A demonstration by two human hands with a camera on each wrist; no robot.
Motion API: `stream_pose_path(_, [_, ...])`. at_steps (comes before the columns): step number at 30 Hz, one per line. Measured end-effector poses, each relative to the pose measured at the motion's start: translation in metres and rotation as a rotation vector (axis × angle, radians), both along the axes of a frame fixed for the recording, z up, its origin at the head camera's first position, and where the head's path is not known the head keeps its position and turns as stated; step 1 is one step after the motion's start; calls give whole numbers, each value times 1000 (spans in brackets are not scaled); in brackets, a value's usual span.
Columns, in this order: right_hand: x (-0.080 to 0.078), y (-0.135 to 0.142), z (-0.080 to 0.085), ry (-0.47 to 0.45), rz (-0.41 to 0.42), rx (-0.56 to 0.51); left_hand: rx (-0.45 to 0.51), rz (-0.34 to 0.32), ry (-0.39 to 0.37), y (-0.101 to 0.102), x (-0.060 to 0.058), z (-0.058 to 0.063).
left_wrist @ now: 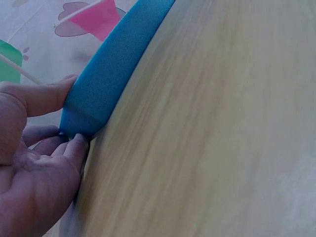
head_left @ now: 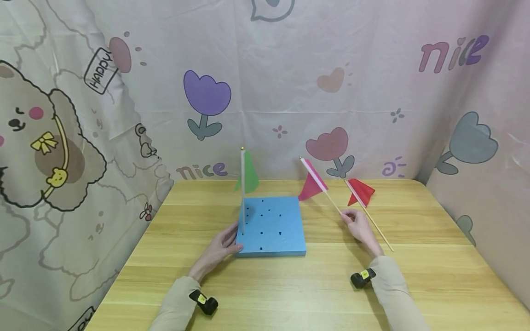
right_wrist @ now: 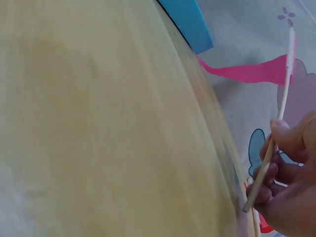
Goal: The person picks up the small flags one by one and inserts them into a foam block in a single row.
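A blue foam block [head_left: 271, 225] with several small holes lies on the wooden table. My left hand [head_left: 221, 246] grips its near left corner, thumb on top and fingers at the side and underneath, as the left wrist view shows. A green flag [head_left: 250, 174] stands upright with its stick in a hole by the block's left edge. To the right of the block, my right hand [head_left: 359, 226] pinches the stick of a pink flag [head_left: 313, 185] between thumb and fingers. The pink flag tilts up and leftward, and the stick's bare lower end [right_wrist: 251, 201] pokes out below the fingers.
A red flag [head_left: 362, 193] on a wooden stick lies on the table right of my right hand. The wooden table [head_left: 290, 294] runs back to a printed cloth [head_left: 269, 92] hanging behind and at both sides. Each sleeve carries a small black camera.
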State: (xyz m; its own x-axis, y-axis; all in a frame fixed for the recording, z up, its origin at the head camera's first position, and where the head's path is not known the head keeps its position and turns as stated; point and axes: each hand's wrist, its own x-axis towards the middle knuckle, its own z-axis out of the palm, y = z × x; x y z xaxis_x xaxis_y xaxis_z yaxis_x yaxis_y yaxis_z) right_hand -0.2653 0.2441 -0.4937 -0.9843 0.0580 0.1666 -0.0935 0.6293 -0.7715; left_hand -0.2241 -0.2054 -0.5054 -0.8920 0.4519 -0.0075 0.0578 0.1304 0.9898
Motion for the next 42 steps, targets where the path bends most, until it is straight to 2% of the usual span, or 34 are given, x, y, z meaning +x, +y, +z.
stream_pose_path(4, [1,1,3,-26,29,-119,1,-2,1,0,0,0])
stream_pose_path(11, [3,-1,8,-83,90,-390,2,5,-5,0,1,1])
stream_pose_path(15, [4,-4,11,-95,131,-485,26,7,-23,1,0,1])
stream_pose_path(21, [7,-9,15,-122,237,-637,37,5,-28,1,0,0])
stream_pose_path(24, [9,-14,20,-131,279,-682,44,-1,-26,1,-1,-1])
stream_pose_path(33, [13,-39,32,-84,408,-800,44,-3,-25,1,-1,0])
stream_pose_path(42, [16,-69,40,-74,462,-781,30,2,-28,1,0,0])
